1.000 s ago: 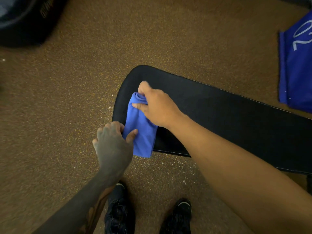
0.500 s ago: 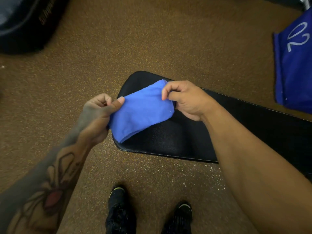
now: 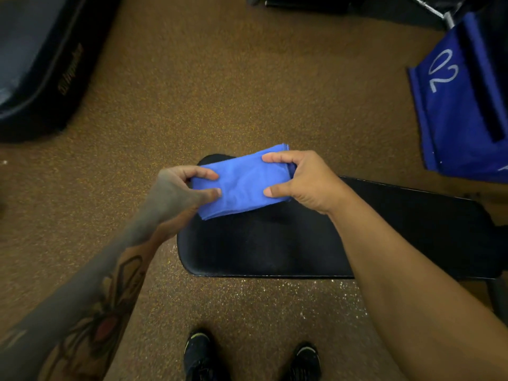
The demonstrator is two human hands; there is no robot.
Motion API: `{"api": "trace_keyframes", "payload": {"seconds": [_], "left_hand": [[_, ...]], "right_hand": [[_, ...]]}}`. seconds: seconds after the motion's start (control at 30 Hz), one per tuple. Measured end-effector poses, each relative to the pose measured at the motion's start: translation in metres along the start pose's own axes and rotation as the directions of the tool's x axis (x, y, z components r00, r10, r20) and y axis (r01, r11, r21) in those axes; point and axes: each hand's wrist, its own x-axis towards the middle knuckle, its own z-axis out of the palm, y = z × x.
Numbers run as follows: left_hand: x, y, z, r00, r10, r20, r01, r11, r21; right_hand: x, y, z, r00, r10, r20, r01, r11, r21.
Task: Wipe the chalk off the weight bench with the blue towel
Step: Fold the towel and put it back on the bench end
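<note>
The folded blue towel (image 3: 242, 182) is held in the air above the rounded end of the black weight bench (image 3: 275, 248). My left hand (image 3: 178, 193) pinches its left end between thumb and fingers. My right hand (image 3: 305, 180) pinches its right end the same way. The bench pad runs from the centre of the view to the right edge, and my right forearm covers part of it. A faint pale haze shows on the pad near its front edge.
The brown speckled rubber floor (image 3: 233, 86) surrounds the bench, with white specks on it below the pad's front edge. A dark padded object (image 3: 41, 64) lies at top left. A blue cloth marked "02" (image 3: 461, 105) hangs at top right. My black shoes (image 3: 200, 356) stand below.
Both hands lifted the towel off the bench end, where it was being wiped, and now hold it folded and level between them, each gripping one end.
</note>
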Motion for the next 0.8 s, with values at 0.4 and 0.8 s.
{"api": "trace_keyframes", "payload": {"seconds": [0.4,0.8], "left_hand": [[0.023,0.107,0.053,0.943,0.226,0.244,-0.245,0.968,0.05],[0.013,0.224,0.22,0.794,0.351,0.496,-0.469,0.873,0.133]], "right_hand": [[-0.054,-0.016,-0.093,0.95,0.007,-0.311,0.008,0.999,0.048],[-0.157,0.035,-0.235,0.794,0.085,-0.602,0.034,0.982,0.184]]}}
